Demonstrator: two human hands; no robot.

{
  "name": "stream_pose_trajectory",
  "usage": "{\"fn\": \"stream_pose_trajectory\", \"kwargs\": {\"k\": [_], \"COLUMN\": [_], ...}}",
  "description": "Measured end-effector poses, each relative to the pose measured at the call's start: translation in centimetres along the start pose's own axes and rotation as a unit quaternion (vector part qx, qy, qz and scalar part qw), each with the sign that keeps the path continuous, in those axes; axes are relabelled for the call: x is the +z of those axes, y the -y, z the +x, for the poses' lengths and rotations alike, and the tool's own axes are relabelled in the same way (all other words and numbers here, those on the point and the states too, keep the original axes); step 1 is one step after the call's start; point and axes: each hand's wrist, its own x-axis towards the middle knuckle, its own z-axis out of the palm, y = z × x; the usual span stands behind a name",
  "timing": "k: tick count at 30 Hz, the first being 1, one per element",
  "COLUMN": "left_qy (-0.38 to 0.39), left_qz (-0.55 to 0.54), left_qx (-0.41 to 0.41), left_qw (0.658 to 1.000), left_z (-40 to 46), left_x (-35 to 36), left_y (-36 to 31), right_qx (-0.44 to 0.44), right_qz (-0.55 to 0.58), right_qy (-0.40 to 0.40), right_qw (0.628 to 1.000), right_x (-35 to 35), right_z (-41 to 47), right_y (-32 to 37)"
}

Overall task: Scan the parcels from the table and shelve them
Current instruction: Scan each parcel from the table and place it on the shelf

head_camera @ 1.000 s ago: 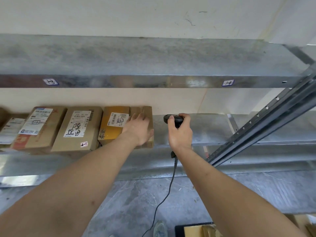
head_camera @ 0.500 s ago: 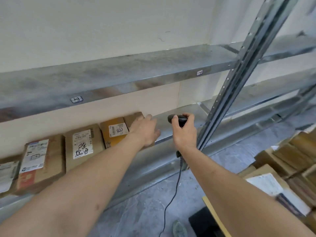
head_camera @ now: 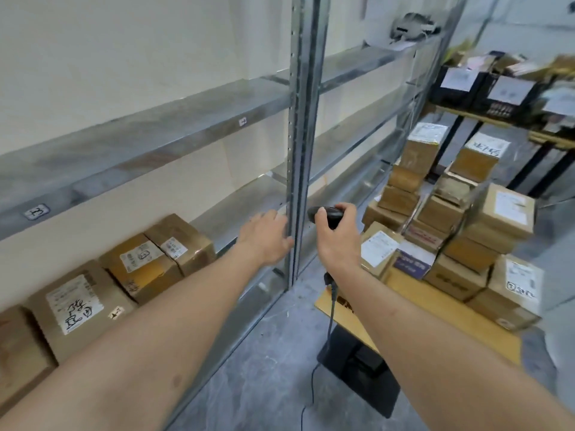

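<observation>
Several cardboard parcels stand in a row on the metal shelf (head_camera: 236, 209) at the left; the rightmost parcel (head_camera: 182, 244) carries a white label. My left hand (head_camera: 267, 237) hovers empty with relaxed fingers in front of the shelf upright, clear of that parcel. My right hand (head_camera: 336, 237) grips a black corded barcode scanner (head_camera: 326, 214); its cable hangs down to the floor. A pile of labelled parcels (head_camera: 460, 231) sits on a low wooden table (head_camera: 435, 309) at the right.
A steel upright (head_camera: 300, 135) splits the shelving just ahead of my hands. The upper shelf (head_camera: 140, 138) bears small number tags. A black rack (head_camera: 497, 98) with more parcels stands at the far right. The grey floor lies below.
My left hand has come off the rightmost shelved parcel and drifted right, past the upright. The view has swung right, bringing the table of parcels into sight. The right hand still holds the scanner.
</observation>
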Motion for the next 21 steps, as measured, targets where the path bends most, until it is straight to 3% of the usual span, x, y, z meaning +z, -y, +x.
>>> {"fn": "stream_pose_trajectory", "kwargs": {"k": [10, 21], "left_qy": [0.045, 0.1], "left_qz": [0.001, -0.033], "left_qx": [0.043, -0.027], "left_qw": [0.998, 0.994], "left_z": [3.9, 7.5], "left_x": [4.3, 9.7], "left_y": [-14.3, -22.6], "right_qx": [0.052, 0.109], "right_qz": [-0.002, 0.011], "right_qy": [-0.042, -0.018], "right_qw": [0.998, 0.994], "right_x": [-11.9, -18.4], "right_z": [3.6, 9.0], "right_y": [-8.3, -15.3]}}
